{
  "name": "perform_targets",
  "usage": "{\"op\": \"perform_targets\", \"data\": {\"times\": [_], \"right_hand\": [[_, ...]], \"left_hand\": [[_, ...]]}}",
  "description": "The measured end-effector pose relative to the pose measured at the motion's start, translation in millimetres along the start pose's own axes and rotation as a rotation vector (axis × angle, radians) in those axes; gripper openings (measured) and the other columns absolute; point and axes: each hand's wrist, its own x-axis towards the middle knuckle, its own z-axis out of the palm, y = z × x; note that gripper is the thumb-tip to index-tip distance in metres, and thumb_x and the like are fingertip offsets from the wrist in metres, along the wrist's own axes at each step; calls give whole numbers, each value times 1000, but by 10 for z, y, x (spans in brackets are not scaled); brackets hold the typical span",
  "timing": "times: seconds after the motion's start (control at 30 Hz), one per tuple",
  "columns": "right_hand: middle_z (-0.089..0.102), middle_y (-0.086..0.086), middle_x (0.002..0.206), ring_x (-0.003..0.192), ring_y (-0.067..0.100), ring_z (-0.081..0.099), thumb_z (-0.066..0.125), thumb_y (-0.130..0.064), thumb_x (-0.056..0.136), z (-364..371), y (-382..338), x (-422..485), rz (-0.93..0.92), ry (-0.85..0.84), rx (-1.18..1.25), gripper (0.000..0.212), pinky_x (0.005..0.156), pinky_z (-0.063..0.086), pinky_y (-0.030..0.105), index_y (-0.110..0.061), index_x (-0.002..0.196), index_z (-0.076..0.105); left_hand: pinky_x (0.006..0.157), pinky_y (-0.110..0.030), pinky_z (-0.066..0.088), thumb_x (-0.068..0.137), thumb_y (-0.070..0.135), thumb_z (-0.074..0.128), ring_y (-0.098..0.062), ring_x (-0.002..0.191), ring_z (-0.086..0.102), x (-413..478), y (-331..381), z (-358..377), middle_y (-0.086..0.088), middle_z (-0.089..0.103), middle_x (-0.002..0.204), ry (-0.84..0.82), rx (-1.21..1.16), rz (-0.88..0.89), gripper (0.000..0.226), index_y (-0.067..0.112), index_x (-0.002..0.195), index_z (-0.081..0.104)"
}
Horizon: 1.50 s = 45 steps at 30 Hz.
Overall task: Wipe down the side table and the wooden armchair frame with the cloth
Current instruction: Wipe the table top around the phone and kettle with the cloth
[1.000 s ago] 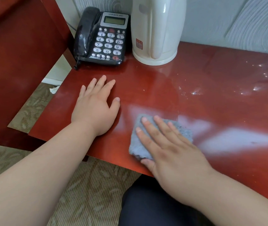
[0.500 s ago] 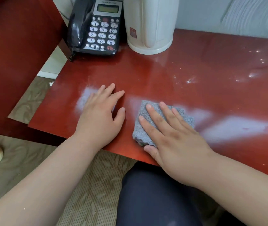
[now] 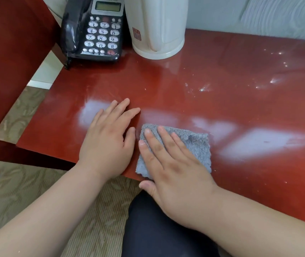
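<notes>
Just the one camera here, worn on the person's head, looking forward and steeply down at the side table [image 3: 240, 112] from close up, so its red top fills the middle and right of the frame. Both forearms come in from the bottom edge, with the left hand [image 3: 109, 143] and right hand [image 3: 174, 167] around the centre, while the phone [image 3: 96, 28] and kettle [image 3: 157, 26] sit cut off at the top edge. There's no second view, so nothing overlaps.

Open tabletop [image 3: 240, 112] lies right of the cloth [image 3: 199, 151]; telephone [image 3: 96, 30] and kettle [image 3: 157, 25] block the back left corner.
</notes>
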Motion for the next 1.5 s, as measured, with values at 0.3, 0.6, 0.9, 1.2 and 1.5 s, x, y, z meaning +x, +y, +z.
{"op": "perform_targets", "data": {"times": [0.3,0.6,0.9,1.2,1.5], "right_hand": [[11,7,169,153,46,-1,22,-64,98,-201,434,-181,214,-89,-70,75,118,6,70,-22,160,21],[11,6,169,154,42,-3,23,-72,96,-120,117,-53,-56,-77,12,82,120,7,65,-20,160,23],[16,7,168,153,47,3,23,-84,88,-243,410,-244,143,-112,-15,94,115,10,73,-22,158,29],[-4,-4,170,155,27,-14,-2,-82,86,-290,582,430,-2,-70,14,95,122,-6,56,-25,162,6],[-14,-1,169,152,30,-25,-12,-82,82,-417,848,131,202,-108,25,99,123,-8,55,-24,161,-3]], "left_hand": [[126,-50,21,97,34,43,-21,155,26,17,28,6,5,35,166,2,32,-13,53,30,149,47],[126,-50,22,98,35,43,-17,157,22,10,8,1,8,33,166,4,-10,-19,52,33,150,47],[127,-47,19,97,36,43,-17,157,22,6,26,2,7,33,167,5,5,-29,54,32,151,46],[129,-45,14,99,35,37,-12,159,13,19,15,-2,10,26,169,-21,-12,-43,56,32,155,40],[127,-47,18,93,35,42,-20,158,19,271,152,14,1,30,168,-56,21,-37,60,25,152,44]]}}
